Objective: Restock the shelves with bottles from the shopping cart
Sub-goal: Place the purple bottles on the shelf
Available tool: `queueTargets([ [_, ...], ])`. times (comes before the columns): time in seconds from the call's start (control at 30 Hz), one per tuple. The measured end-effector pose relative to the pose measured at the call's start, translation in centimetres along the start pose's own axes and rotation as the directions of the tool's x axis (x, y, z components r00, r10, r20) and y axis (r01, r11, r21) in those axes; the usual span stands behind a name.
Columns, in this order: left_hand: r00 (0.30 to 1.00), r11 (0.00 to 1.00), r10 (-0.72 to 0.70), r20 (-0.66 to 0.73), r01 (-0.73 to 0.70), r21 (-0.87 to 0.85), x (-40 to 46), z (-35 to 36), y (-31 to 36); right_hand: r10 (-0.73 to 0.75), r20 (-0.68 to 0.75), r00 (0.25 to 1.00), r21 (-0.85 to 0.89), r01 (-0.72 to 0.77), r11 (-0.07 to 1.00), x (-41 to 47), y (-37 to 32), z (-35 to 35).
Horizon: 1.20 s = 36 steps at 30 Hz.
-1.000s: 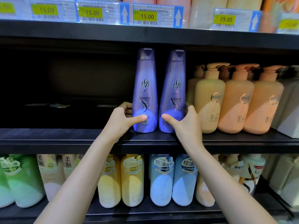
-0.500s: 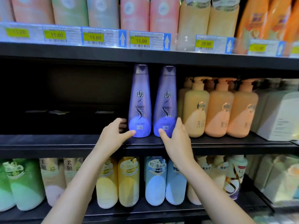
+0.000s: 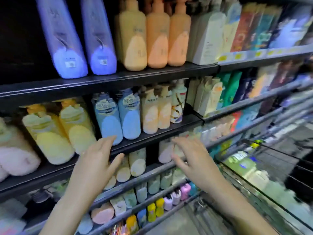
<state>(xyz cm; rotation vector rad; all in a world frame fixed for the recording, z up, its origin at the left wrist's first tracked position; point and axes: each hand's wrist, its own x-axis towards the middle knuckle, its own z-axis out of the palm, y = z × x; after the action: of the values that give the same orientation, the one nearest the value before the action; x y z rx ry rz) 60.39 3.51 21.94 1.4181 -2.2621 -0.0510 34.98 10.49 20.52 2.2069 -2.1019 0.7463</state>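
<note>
Now both hands empty, fingers loosely spread: left hand and right hand hover in front of the lower shelves, touching nothing. Two purple bottles stand side by side on the black shelf above, left of orange pump bottles. Shopping cart at lower right, blurred, green bottle inside.
</note>
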Motion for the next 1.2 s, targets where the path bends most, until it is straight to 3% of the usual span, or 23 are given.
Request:
queueTargets([
  [0.13,0.938,0.984,0.176,0.300,-0.155,-0.092,-1.5,8.5,5.4,0.325,0.107,0.940,-0.120,-0.312,0.943,-11.7,5.9,1.3],
  [0.27,0.792,0.919,0.388,0.472,-0.297,-0.258,-3.2,14.8,13.0,0.619,0.116,0.777,-0.170,-0.599,0.783,-22.0,9.8,0.8],
  [0.43,0.631,0.800,0.597,0.495,-0.426,-0.422,-3.5,19.3,22.3,0.818,0.088,0.569,-0.143,-0.805,0.575,-28.9,13.1,-0.5],
  [0.6,0.571,0.743,0.669,0.476,-0.500,-0.445,-1.0,23.3,29.6,0.883,0.059,0.465,-0.130,-0.873,0.469,-30.7,18.4,-1.9],
  [0.73,0.546,0.750,0.661,0.515,-0.502,-0.431,1.3,26.6,33.3,0.889,0.023,0.458,-0.100,-0.884,0.458,-29.5,23.7,-3.1],
  [0.97,0.528,0.821,0.570,0.630,-0.406,-0.402,5.4,31.8,34.4,0.854,0.071,0.515,-0.099,-0.849,0.520,-23.3,32.7,-3.6],
  [1.2,0.456,0.807,0.574,0.680,-0.455,-0.377,15.0,39.8,37.2,0.875,0.084,0.476,-0.074,-0.873,0.482,-16.5,41.2,-2.2],
])
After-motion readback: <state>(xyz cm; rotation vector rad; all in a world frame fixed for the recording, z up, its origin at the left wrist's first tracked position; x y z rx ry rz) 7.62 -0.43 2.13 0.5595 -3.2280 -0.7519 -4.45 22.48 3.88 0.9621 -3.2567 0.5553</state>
